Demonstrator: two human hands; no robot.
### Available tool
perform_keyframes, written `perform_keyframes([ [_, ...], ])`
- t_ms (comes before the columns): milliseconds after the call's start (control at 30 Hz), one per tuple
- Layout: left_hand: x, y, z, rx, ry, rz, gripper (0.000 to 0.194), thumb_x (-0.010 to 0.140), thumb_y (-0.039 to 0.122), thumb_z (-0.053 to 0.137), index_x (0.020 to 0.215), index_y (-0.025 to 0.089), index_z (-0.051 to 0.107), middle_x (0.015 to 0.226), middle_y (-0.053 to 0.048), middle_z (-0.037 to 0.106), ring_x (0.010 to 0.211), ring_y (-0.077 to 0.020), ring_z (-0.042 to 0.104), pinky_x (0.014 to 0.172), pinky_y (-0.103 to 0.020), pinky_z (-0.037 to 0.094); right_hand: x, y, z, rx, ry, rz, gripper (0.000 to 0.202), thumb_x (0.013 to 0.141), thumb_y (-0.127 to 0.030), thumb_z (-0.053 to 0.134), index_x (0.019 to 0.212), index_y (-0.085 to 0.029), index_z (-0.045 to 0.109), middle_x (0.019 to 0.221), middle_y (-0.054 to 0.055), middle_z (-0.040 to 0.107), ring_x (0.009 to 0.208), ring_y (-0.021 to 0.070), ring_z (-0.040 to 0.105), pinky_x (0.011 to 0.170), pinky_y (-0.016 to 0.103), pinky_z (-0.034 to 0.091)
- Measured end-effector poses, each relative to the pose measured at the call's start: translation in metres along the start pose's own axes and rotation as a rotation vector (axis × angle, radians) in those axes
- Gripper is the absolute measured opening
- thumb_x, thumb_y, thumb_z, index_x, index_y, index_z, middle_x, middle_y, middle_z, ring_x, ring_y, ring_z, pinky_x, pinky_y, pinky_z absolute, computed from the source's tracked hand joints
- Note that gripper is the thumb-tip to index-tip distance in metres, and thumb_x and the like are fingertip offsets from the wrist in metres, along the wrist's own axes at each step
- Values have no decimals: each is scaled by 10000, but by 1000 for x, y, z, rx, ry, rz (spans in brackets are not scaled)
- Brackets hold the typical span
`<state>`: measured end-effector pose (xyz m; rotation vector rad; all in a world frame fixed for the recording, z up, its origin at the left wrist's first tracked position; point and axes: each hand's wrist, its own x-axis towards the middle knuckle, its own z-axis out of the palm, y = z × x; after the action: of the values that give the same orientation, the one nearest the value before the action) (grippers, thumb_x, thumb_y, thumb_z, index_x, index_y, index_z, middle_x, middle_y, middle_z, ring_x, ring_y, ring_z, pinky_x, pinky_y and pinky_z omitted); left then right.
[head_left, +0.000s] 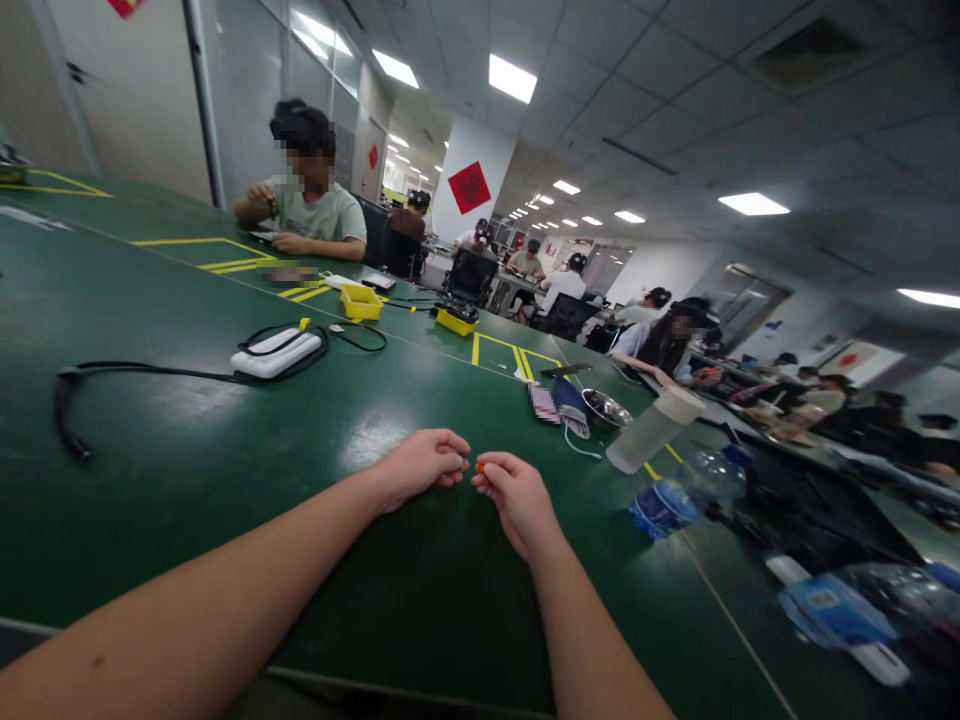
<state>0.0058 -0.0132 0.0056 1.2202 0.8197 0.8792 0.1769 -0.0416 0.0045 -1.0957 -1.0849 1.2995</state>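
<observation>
Visibility: orange piece [480, 467], near frame centre, is mostly covered by your right hand [517, 492], its thumb and fingers pinched shut on it. Your left hand [424, 465] has curled fingers, thumb drawn in; whether it grips anything, you cannot tell. The hands are close together. Both forearms run off the bottom edge. Materials: glossy green tabletop [322, 460]; frosted cylindrical bottle [649, 436] right of centre; round, shiny metal bowl [606, 408] behind it. Open surface extends left of your hands, up to the white box [277, 354] and black cable [161, 369].
</observation>
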Motion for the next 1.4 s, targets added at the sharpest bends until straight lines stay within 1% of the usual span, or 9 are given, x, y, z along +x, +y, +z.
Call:
perform_keyframes([
  [100, 3, -2, -1, 0, -23, 8, 237, 734, 129, 613, 971, 117, 605, 826, -69, 663, 624, -83, 603, 624, -217, 491, 0, 1, -1, 34, -18, -4, 188, 670, -232, 708, 827, -141, 660, 704, 38, 663, 644, 136, 624, 630, 265, 476],
  [233, 9, -3, 1, -32, -34, -32, 241, 763, 74, 591, 1001, 110, 604, 860, -91, 678, 719, -108, 650, 705, -232, 519, 1, 1, -1, 88, -45, -27, 210, 635, -199, 737, 822, -139, 660, 765, 59, 687, 750, 165, 654, 729, 299, 498],
  [433, 19, -5, 6, -13, -10, 25, 226, 781, 47, 578, 1000, 103, 590, 821, -75, 674, 696, -104, 654, 661, -215, 526, 10, 5, 0, 77, -38, -23, 181, 649, -168, 730, 811, -140, 655, 749, 57, 687, 684, 141, 647, 683, 273, 504],
  [600, 22, -7, 9, 69, -49, 65, 192, 785, 66, 575, 970, 109, 606, 744, -51, 667, 632, -86, 629, 623, -209, 523, 17, 7, -6, 131, -120, -4, 206, 640, -127, 744, 824, -143, 654, 713, 31, 667, 630, 111, 618, 668, 256, 502],
  [733, 25, -6, 10, 133, -119, 42, 175, 753, 55, 592, 920, 101, 613, 747, -62, 671, 611, -83, 625, 618, -203, 524, 22, 5, -17, 224, -218, 55, 167, 661, -108, 730, 804, -141, 650, 712, 32, 661, 656, 116, 614, 675, 258, 504],
  [933, 26, -3, 8, 140, -75, -2, 166, 719, 48, 587, 873, 111, 587, 741, -61, 657, 632, -106, 641, 612, -215, 536, 32, 2, -28, 296, -413, 158, 171, 686, -41, 680, 833, -121, 649, 789, 49, 670, 727, 109, 617, 733, 235, 502],
  [1167, 23, -3, 10, 136, -43, 26, 175, 734, 71, 562, 898, 124, 588, 773, -57, 652, 611, -93, 624, 590, -208, 521, 32, 3, -27, 263, -429, 143, 179, 675, -60, 704, 830, -125, 640, 795, 52, 677, 694, 108, 617, 703, 241, 505],
  [1267, 21, -3, 11, 139, -11, 46, 169, 740, 81, 572, 905, 116, 588, 753, -57, 650, 590, -83, 611, 583, -197, 509, 31, 2, -24, 246, -399, 116, 188, 654, -86, 731, 818, -128, 647, 783, 49, 677, 701, 117, 621, 704, 252, 506],
  [1400, 20, -4, 7, 136, -15, 75, 182, 737, 58, 561, 908, 109, 597, 748, -59, 654, 592, -76, 607, 598, -193, 505, 31, 2, -22, 206, -337, 99, 180, 643, -114, 745, 801, -130, 661, 767, 49, 678, 714, 131, 627, 733, 277, 512],
])
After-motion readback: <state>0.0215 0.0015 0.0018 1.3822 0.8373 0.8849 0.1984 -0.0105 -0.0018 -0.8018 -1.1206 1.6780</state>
